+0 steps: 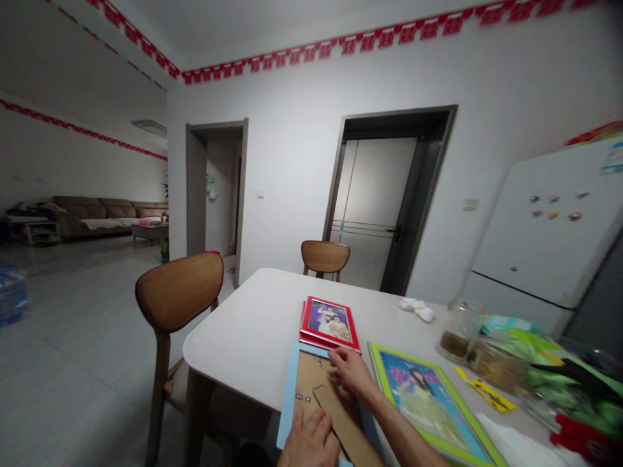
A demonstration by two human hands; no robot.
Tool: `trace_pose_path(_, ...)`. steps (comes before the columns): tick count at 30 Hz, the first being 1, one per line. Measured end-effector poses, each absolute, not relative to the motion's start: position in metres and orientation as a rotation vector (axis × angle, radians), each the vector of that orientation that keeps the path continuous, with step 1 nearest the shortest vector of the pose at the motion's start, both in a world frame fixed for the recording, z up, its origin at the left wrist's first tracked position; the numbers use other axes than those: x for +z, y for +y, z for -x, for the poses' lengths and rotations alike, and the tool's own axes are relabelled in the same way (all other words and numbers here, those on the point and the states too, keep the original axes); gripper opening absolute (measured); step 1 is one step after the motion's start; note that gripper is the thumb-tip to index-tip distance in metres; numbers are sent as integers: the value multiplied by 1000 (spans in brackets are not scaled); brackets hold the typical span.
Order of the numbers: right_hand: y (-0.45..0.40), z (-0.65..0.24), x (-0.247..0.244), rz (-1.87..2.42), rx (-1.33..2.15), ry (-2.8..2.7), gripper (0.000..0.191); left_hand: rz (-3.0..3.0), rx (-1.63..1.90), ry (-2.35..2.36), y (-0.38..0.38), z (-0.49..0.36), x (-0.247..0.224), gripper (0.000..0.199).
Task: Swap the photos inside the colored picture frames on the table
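A light blue picture frame [289,395] lies face down at the near edge of the table, showing its brown backing board [306,371] with small metal fittings and a brown stand strip [343,425]. My left hand [310,438] rests on the lower part of the backing with its fingers spread. Over the upper right of the backing is my right hand [348,370], fingers curled together near a metal fitting; what they hold, if anything, is too small to tell. Just beyond sit stacked red frames [329,322]. A green frame [428,402] with a photo lies to the right.
Glass jars [455,337], a yellow packet [491,395], green bags [579,395] and crumpled white tissue [417,309] stand or lie on the white table [243,324]. Wooden chairs [181,288] are at the left and far sides. A white fridge [545,227] stands at the right.
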State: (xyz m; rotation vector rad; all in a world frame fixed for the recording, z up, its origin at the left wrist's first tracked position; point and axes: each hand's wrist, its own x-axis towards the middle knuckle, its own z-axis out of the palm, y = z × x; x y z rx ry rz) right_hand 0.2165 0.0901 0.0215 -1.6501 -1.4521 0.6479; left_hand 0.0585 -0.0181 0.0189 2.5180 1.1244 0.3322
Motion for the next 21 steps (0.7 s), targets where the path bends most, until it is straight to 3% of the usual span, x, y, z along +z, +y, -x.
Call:
trace_pose_path(3, 66, -237, 33, 1539, 739, -1326, 27, -2476, 345, 1086, -18, -57, 19, 43)
trace_pose_path(5, 49, -249, 39, 1493, 747, -1214, 31, -2399, 573, 1047, -20, -50, 30, 48)
trace_pose_path(9, 10, -238, 41, 1371, 931, -948, 36, -1848, 1253, 919, -24, -52, 71, 24)
trace_pose_path(11, -7, -214, 37, 1246, 1226, -838, 43, -1502, 1419, 816, -25, -65, 88, 10)
trace_pose_path(13, -18, -196, 34, 1082, 1347, -773, 45, -1277, 1458, 719, -26, -82, 97, 13)
trace_pose_path(17, -19, -224, 40, 1103, 1050, -744, 44, -1143, 1475, 458, -20, -111, 99, 41)
trace_pose_path(21, -12, -318, 51, 1732, 655, -878, 53, -1206, 1333, 556, 1, -137, 83, 49)
